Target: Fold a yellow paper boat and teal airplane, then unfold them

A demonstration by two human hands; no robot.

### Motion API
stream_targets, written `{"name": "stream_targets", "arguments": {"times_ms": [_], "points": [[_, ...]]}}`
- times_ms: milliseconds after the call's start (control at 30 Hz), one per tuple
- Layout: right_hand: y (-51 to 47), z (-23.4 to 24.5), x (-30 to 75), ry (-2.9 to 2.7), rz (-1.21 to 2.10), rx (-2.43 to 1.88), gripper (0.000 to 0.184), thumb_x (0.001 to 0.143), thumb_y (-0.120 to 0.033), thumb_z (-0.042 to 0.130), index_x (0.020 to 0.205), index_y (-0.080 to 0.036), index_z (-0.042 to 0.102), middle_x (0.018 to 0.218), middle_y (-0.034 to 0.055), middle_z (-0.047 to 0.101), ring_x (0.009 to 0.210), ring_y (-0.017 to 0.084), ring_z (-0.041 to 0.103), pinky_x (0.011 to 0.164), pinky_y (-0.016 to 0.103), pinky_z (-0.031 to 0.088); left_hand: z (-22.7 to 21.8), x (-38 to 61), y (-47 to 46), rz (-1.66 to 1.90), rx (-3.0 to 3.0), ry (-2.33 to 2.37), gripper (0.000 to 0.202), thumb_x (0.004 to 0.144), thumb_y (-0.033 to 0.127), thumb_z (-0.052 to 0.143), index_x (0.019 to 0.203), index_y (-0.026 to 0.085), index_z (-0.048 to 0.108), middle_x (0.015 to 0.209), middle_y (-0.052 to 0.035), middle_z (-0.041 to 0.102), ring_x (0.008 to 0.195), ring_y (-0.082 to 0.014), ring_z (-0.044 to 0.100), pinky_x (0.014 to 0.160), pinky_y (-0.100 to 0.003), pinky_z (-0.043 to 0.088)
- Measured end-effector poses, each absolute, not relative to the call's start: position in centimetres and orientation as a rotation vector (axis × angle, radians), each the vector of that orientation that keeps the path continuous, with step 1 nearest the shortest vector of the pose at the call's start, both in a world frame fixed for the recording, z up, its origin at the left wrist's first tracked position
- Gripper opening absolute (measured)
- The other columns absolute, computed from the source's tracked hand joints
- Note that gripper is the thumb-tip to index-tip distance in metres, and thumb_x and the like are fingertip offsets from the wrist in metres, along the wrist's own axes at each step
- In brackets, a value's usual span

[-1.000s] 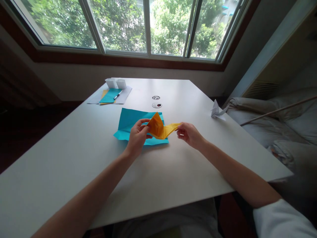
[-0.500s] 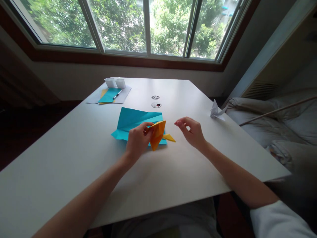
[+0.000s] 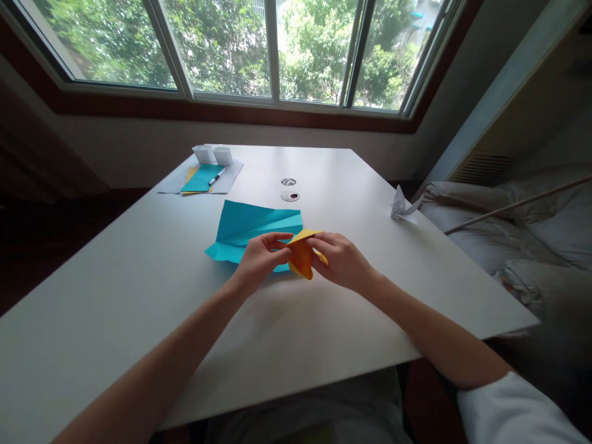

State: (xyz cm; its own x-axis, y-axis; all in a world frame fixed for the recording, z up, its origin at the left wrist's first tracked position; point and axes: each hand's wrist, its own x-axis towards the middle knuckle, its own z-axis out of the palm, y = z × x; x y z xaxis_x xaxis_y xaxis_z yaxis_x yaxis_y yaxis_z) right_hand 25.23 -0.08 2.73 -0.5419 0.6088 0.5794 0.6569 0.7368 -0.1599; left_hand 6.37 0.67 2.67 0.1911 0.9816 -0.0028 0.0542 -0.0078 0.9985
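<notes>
A folded yellow origami paper (image 3: 303, 258), orange on its shaded side, is held up between my two hands above the table. The thumb and fingers of my left hand (image 3: 261, 256) are closed at its left edge. From the right, my right hand (image 3: 345, 262) grips its other side, and its fingers cover part of the paper. A pointed yellow end shows beside the right fingers. Just behind my left hand lies a creased blue sheet of paper (image 3: 250, 222), partly unfolded, its near part hidden by that hand.
At the white table's (image 3: 259, 345) far left, two white cups (image 3: 222, 156) stand by blue paper (image 3: 202, 177) and a pen (image 3: 217, 177). A white origami crane (image 3: 402, 206) sits at the right edge. Two round silvery pieces (image 3: 290, 196) lie mid-table.
My right hand has moved left and taken hold of the yellow origami paper. The paper has turned and shifted slightly right. My left hand stays on its left side.
</notes>
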Motion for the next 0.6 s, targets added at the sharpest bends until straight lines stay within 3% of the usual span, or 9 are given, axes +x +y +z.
{"name": "stream_targets", "arguments": {"times_ms": [333,600], "points": [[0.0,3.0,25.9,-2.423,0.104,-0.997,0.015,0.087,-0.019,0.049,0.094,-0.015,0.063,0.097,0.0088,0.065,0.083,0.017,0.063,0.073,0.028,0.05,2.6,6.3,0.8,1.01,1.325,1.099,0.044,0.06,0.037,0.073,0.096,0.012,0.066,0.092,-0.009,0.068,0.081,-0.0212,0.064,0.068,-0.032,0.053],[1.0,3.6,27.5,-2.593,0.151,-0.747,0.015,0.087,-0.021,0.051,0.091,-0.015,0.064,0.095,0.0074,0.067,0.082,0.016,0.064,0.073,0.026,0.05,3.0,6.2,0.7,0.962,1.414,1.124,0.039,0.062,0.033,0.069,0.094,0.011,0.068,0.08,-0.0074,0.069,0.072,-0.0195,0.063,0.062,-0.031,0.052]]}}
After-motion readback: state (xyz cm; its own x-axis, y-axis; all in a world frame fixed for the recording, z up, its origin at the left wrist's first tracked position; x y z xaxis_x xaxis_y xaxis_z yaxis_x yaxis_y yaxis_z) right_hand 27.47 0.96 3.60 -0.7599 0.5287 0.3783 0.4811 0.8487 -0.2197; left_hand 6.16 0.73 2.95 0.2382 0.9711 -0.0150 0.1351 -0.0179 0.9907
